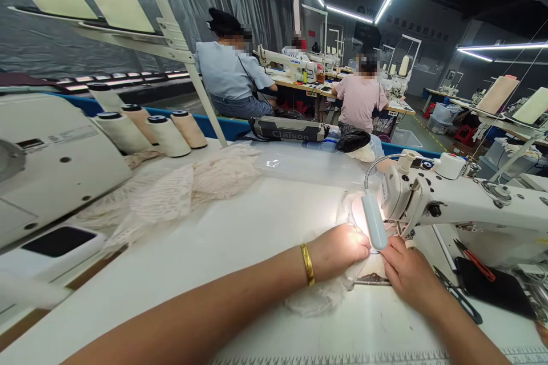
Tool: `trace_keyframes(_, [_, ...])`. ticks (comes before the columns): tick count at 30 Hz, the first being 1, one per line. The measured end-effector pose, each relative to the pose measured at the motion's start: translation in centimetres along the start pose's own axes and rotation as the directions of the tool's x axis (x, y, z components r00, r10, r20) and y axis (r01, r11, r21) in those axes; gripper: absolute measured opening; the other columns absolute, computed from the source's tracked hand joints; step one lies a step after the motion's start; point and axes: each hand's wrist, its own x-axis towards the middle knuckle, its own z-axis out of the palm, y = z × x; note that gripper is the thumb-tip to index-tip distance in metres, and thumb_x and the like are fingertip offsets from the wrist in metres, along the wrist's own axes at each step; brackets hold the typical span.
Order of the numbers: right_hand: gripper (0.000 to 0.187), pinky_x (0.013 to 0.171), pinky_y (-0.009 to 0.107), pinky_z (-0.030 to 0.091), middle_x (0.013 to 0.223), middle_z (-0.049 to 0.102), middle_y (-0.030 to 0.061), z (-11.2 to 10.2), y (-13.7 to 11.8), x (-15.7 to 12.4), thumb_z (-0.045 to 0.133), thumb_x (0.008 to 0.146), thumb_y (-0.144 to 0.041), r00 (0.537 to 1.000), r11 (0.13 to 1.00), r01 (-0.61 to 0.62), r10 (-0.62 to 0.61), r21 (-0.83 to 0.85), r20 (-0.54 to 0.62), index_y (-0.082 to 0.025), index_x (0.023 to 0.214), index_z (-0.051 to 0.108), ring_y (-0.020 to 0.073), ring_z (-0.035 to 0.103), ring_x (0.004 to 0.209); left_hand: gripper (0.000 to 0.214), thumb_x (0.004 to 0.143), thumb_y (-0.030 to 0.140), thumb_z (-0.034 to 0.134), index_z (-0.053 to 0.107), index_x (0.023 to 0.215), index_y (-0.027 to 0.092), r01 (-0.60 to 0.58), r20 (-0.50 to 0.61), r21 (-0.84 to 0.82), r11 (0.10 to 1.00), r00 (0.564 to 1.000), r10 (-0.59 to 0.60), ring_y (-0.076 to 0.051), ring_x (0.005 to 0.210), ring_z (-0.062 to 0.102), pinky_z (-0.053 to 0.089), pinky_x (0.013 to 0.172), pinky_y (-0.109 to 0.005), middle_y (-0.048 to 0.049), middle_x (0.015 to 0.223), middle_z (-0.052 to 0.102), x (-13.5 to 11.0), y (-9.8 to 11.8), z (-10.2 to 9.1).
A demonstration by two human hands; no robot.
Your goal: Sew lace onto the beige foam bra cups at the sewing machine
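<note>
My left hand [340, 250], with a gold bracelet [307, 265] on its wrist, is closed in a pinch on sheer pale lace fabric [317, 298]. The cloth hangs below that hand and spreads over the white table. My right hand [405, 269] has its fingers bent together at the same fabric, close to the needle area of the white sewing machine [454, 201]. A pale lamp head [375, 221] on a bendy neck lights the spot and hides the fingertips, the needle and the presser foot.
Black-handled scissors [460, 296], red-handled snips [477, 262] and a black phone-like slab [496, 288] lie right. More lace [171, 194], thread cones [169, 136] and another machine [51, 154] stand left. A ruler strip [342, 358] edges the table. Co-workers [235, 74] sit ahead.
</note>
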Motion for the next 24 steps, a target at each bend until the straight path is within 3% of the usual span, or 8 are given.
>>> trace_keyframes(4, [0.026,0.056,0.029,0.029,0.087,0.057,0.0037,0.0,0.0,0.0,0.042,0.092,-0.006,1.000,1.000,0.001,-0.001,0.001,0.000,-0.020,0.095,0.062,0.0173,0.044,0.064,0.017,0.097,0.011,0.054,0.065,0.087,0.019,0.011,0.021,-0.048,0.999,1.000,-0.010,-0.018,0.083,0.063,0.047,0.074,-0.029,-0.0026,0.090,0.070,-0.4,-0.1,0.0])
trace_keyframes(9, [0.027,0.057,0.029,0.032,0.091,0.059,0.0043,-0.1,0.0,-0.1,0.041,0.093,-0.006,1.000,1.000,-0.009,0.009,-0.023,0.023,-0.021,0.099,0.063,0.0177,0.046,0.065,0.018,0.096,0.008,0.052,0.066,0.091,0.018,0.114,0.044,-0.116,0.987,0.993,-0.109,-0.018,0.083,0.062,0.048,0.075,-0.028,-0.0024,0.091,0.069,-0.4,0.1,0.2])
trace_keyframes(16, [0.028,0.058,0.031,0.043,0.094,0.063,0.0063,0.4,0.5,-0.3,0.042,0.095,-0.008,1.000,0.999,-0.007,0.008,-0.038,0.024,-0.024,0.105,0.063,0.0211,0.058,0.072,0.019,0.095,0.036,0.065,0.067,0.092,0.018,0.228,0.074,-0.060,0.972,0.972,-0.223,-0.025,0.094,0.062,0.051,0.086,-0.038,-0.0091,0.098,0.068,0.1,0.5,0.3])
trace_keyframes(18, [0.030,0.059,0.032,0.047,0.095,0.065,0.0070,0.7,0.8,-0.6,0.041,0.096,-0.008,0.999,0.999,0.034,-0.034,-0.033,-0.003,-0.025,0.108,0.063,0.0222,0.062,0.073,0.017,0.095,0.034,0.064,0.068,0.093,0.017,0.253,0.115,0.010,0.967,0.961,-0.252,-0.026,0.093,0.063,0.052,0.084,-0.039,-0.0104,0.097,0.068,0.4,1.1,0.2])
trace_keyframes(21, [0.033,0.064,0.034,0.054,0.094,0.068,0.0078,1.4,1.5,-1.0,0.041,0.098,-0.009,0.983,0.989,0.145,-0.147,-0.029,-0.106,-0.025,0.118,0.062,0.0240,0.068,0.081,0.007,0.088,0.014,0.062,0.068,0.091,0.014,0.251,0.234,0.124,0.960,0.933,-0.274,-0.024,0.082,0.066,0.054,0.072,-0.036,-0.0114,0.089,0.069,0.8,2.0,-0.3])
trace_keyframes(24, [0.038,0.072,0.034,0.059,0.103,0.073,0.0091,2.2,1.8,-0.7,0.048,0.097,-0.013,0.937,0.952,0.304,-0.305,-0.032,-0.173,-0.024,0.132,0.059,0.0245,0.071,0.090,0.003,0.080,0.012,0.069,0.067,0.079,0.014,0.306,0.286,0.194,0.932,0.891,-0.352,-0.024,0.068,0.066,0.050,0.055,-0.034,-0.0096,0.076,0.067,-0.2,3.0,-1.6])
